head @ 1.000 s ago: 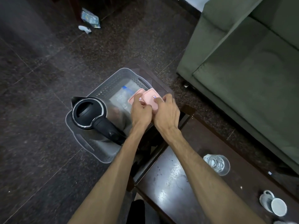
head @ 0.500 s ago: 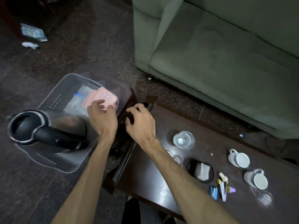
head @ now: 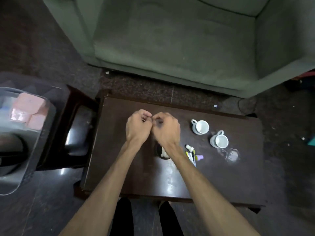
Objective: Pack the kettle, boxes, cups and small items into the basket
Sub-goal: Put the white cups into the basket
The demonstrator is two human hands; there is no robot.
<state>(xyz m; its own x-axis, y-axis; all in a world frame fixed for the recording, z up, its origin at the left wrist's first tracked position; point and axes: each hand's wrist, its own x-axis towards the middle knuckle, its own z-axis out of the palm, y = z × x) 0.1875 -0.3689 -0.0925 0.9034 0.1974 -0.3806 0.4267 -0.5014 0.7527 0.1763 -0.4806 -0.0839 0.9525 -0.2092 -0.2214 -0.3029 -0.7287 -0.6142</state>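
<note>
Both hands have swung away from the basket (head: 25, 176) and now hover together over the desk (head: 119, 176). Nearest, by the right forearm, sits a dark dish (head: 162, 155), half hidden, with the small items (head: 193, 155) just right of it. Left hand (head: 137, 127) and right hand (head: 166, 129) are loosely curled, fingertips nearly touching; each grip looks empty, though blur leaves that uncertain. Right of the hands stand two white cups (head: 201, 126), still waiting. Off the desk's left end, the basket already holds the kettle (head: 10, 150) and pink boxes (head: 28, 110). I'd call it roughly half done: cups and small items remain. Beyond the desk, a green sofa (head: 170, 40).
</note>
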